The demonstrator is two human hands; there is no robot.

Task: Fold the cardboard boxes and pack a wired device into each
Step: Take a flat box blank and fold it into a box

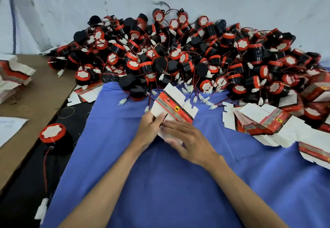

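Observation:
A flat, unfolded cardboard box, white with a red printed band, is held over the blue cloth in the middle. My left hand pinches its near left edge, thumb on top. My right hand lies over the box's near end with fingers stretched out flat, covering that part. Behind the box rises a big heap of black and red wired devices with white plugs on thin red and black wires.
A fanned stack of flat boxes lies on the right, with folded red boxes beyond it. Another flat stack sits on brown cardboard at the left. One lone device stands at the near left.

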